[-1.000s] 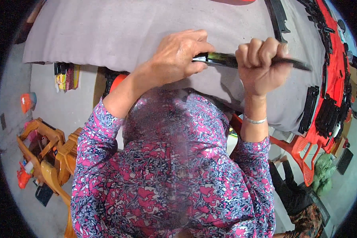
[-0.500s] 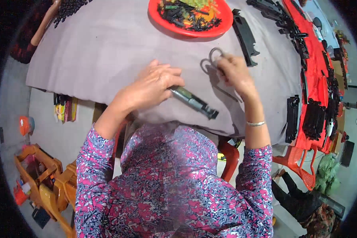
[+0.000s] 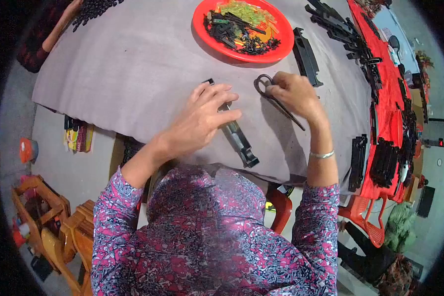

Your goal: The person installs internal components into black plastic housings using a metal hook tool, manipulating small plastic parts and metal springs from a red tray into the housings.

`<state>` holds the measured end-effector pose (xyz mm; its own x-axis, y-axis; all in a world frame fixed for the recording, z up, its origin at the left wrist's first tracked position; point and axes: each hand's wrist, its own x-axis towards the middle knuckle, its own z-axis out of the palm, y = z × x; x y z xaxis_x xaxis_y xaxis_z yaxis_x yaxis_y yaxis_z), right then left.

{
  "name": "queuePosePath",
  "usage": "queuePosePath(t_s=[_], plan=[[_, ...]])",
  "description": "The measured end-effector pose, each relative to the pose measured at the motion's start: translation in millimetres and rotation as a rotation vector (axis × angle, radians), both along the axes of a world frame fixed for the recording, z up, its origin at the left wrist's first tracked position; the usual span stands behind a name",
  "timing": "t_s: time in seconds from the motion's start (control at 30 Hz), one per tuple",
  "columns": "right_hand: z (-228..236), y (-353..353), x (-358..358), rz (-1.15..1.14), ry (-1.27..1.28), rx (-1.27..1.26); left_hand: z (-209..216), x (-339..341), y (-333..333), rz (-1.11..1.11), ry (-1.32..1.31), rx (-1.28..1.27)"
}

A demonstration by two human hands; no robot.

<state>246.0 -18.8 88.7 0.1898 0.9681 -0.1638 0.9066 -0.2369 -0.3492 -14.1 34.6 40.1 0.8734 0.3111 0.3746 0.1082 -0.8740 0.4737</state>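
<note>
A long, narrow black plastic part (image 3: 240,143) lies slantwise under my left hand (image 3: 200,116). Its far tip shows past my fingers and its near end sticks out toward my body. My left thumb and fingers are bent over its middle, which they partly hide. My right hand (image 3: 297,96) grips a pair of dark scissors (image 3: 288,113) by the handles. The blades look closed and point toward me, to the right of the part and apart from it. One handle loop shows beside my fingers; the rest is covered.
A red plate (image 3: 199,37) of black, green and orange scraps stands at the far middle. Beside it lies another black part (image 3: 307,56). Stacked black parts (image 3: 386,163) cover the red cloth on the right. At far left, a person's arm (image 3: 59,27) is near small black pieces (image 3: 93,11).
My left hand has shifted slightly right and turned the black part to a steeper slant. The scissors, open-looking before, now look closed. The whole view has shifted, showing more of the plate.
</note>
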Motion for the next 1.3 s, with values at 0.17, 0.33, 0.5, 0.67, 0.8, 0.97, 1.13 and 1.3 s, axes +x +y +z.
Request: queuePosePath(t_s=[0.17, 0.33, 0.5, 0.67, 0.8, 0.97, 1.13, 1.3], plan=[[7, 54, 23, -0.121, 0.161, 0.209, -10, -6, -9, 0.115, -0.181, -0.065], [-26, 115, 40, -0.073, -0.031, 0.47, -25, -4, -18, 0.14, -0.28, -0.16], [-41, 139, 51, 0.048, -0.194, 0.427, -23, -3, -17, 0.158, -0.254, -0.152], [-35, 150, 66, 0.07, -0.154, 0.265, -21, -3, -17, 0.151, -0.251, -0.163], [-36, 148, 71, 0.077, 0.02, 0.195, -20, -5, -19, 0.158, -0.262, -0.177], [-36, 127, 58, 0.07, -0.058, 0.329, -20, -6, -16, 0.212, -0.396, -0.231], [-8, 65, 5, 0.078, 0.308, 0.482, 6, -13, 1, 0.374, -0.496, -0.416], [5, 7, -57, 0.439, 0.181, 0.716, 36, 3, 15, 0.323, -0.32, -1.002]])
